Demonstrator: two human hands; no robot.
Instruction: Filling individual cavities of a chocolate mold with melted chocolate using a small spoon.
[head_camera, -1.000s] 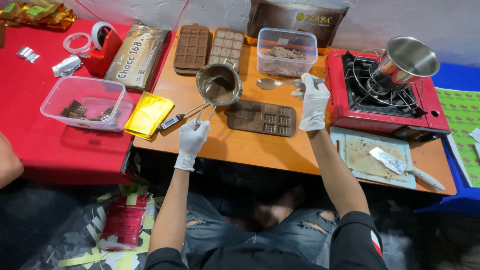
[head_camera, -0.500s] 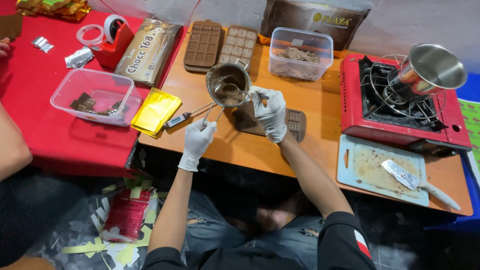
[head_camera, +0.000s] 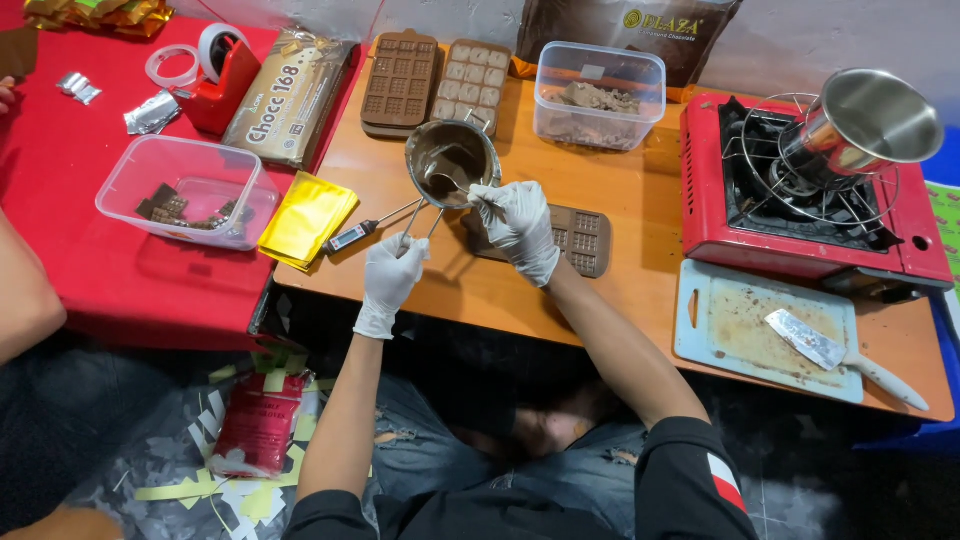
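Both my hands wear white gloves. My left hand (head_camera: 391, 275) grips the wire handle of a small steel pot (head_camera: 450, 158) of melted chocolate and holds it just above the wooden table (head_camera: 640, 210). My right hand (head_camera: 517, 226) holds a spoon (head_camera: 447, 186) whose bowl dips into the chocolate. Under and right of that hand lies a brown chocolate mould (head_camera: 577, 240), partly hidden by it.
Two more moulds (head_camera: 436, 78), a clear box of chocolate pieces (head_camera: 598, 97) and a dark bag stand at the back. A red gas stove (head_camera: 800, 195) with a steel cup (head_camera: 870, 118) is on the right, with a cutting board (head_camera: 765, 328) and knife (head_camera: 840, 356) in front. A thermometer (head_camera: 362, 230), yellow foil (head_camera: 307, 218) and a clear tub (head_camera: 187, 192) lie on the left.
My right hand came back from the stove side with a spoon and put it into the pot. My left hand kept hold of the pot handle.
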